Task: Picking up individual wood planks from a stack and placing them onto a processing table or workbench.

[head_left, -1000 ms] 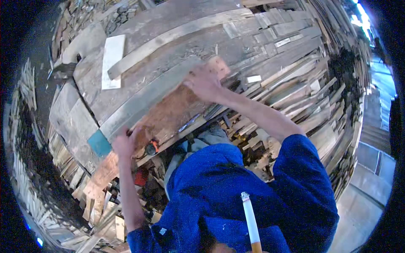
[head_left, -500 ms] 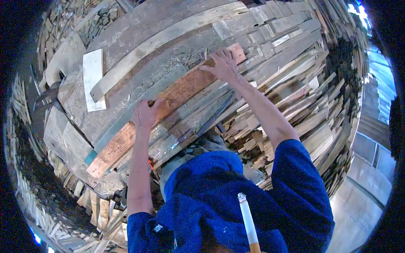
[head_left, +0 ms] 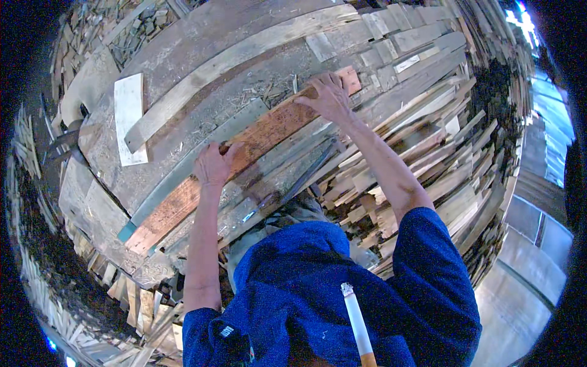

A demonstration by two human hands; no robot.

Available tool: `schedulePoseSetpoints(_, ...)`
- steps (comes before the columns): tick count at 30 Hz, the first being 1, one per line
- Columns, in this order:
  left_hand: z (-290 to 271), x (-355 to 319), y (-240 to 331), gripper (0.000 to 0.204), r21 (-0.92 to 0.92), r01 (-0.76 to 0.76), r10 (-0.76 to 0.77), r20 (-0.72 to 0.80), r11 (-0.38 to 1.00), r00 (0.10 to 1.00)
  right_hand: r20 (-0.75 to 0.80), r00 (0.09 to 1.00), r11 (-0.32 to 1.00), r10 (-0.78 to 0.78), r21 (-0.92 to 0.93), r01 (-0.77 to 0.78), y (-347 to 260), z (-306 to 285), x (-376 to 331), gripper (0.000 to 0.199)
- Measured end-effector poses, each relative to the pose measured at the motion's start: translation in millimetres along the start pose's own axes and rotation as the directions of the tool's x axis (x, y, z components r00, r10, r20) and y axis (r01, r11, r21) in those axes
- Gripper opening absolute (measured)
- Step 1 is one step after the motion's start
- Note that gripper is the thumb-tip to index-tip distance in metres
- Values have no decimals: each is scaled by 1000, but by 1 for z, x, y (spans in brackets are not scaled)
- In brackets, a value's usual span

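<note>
Reddish plank: the reddish-brown board (head_left: 260, 142) is long, narrow and flat, warm orange-brown with darker blotches and a speckled, rough-looking face
Its ends: the upper one is paler and more orange, cut roughly square; the lower one is a lighter salmon tone with a slanted cut
Its place: on the worktop (head_left: 168, 144), running from between 8 and 9 o'clock up to 1 o'clock, passing just above the view's centre
Left hand: this hand (head_left: 214, 164) holds the board left of its middle, fingers over the far edge, thumb pointing toward 2 o'clock
Right hand: this hand (head_left: 330, 98) holds the board near its 1 o'clock end, fingers spread across it, thumb out toward 9 o'clock
Grey-green strip: the strip (head_left: 174, 185) runs along the board's far side, a teal patch at its 8 to 9 o'clock end
Pale plank: the long pale plank (head_left: 232, 68) lies at 11 o'clock, its lower end over the white board (head_left: 128, 110) between 9 and 10
Stacked wood: the loose slats (head_left: 422, 159) crowd toward 3 o'clock
Cigarette: the lit-looking cigarette (head_left: 354, 318) shows between 5 and 6 o'clock, before the blue shirt (head_left: 318, 263)
</note>
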State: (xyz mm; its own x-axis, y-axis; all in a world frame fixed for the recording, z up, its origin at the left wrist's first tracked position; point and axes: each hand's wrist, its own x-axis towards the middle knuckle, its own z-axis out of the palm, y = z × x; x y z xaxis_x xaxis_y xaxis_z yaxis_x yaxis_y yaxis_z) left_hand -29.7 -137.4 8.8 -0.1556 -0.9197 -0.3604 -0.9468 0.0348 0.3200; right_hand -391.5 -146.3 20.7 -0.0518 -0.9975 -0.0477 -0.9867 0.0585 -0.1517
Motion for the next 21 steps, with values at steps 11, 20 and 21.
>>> schedulePoseSetpoints(11,16,0,1,66,-67,32,-28,54,997,998,61,997,998,53,14,-54,2,12,-5,78)
schedulePoseSetpoints(20,10,11,2,70,-62,33,-23,155,998,988,96,995,999,42,20,-44,3,6,2,76)
schedulePoseSetpoints(21,6,12,4,70,-66,30,-19,165,997,986,93,994,999,50,1,-50,4,6,3,76)
